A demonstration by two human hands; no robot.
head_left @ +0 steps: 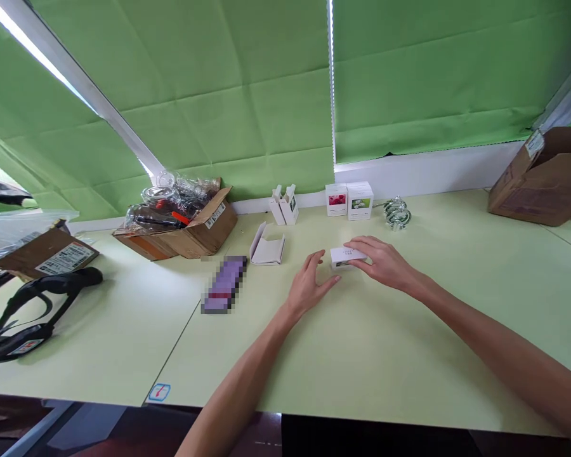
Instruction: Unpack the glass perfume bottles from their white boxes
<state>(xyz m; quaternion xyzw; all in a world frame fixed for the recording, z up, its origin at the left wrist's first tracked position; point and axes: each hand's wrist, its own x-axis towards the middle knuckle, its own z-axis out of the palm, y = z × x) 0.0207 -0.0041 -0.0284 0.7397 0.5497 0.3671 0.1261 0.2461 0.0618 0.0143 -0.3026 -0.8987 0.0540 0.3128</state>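
Two bare hands meet over a pale green worktop (385, 355): the right hand (378, 261) lies across a small white card box (345, 257), its fingers (356, 246) slightly curved and draped over the box's top and far edge. Whether they are gripping firmly or only resting there cannot be told from this view. The left hand (309, 285) stands open just beside the box's near end, its fingers spread and apparently not touching it.

The box sits flat on the worktop, ahead of the person and slightly right of centre. Beyond it are two white flower-labelled boxes (348, 200), a pair of upright open white cartons (283, 205), a flattened white card sleeve (266, 247) and a coiled chrome spring (397, 212). A blurred purple object (223, 285) lies to the left, near a cardboard carton of clear plastic packaging (176, 231).

Thin card like this likely handles best with broad, even finger pressure — a sharp pinch at one corner could dent it, while support from both sides should keep it square.
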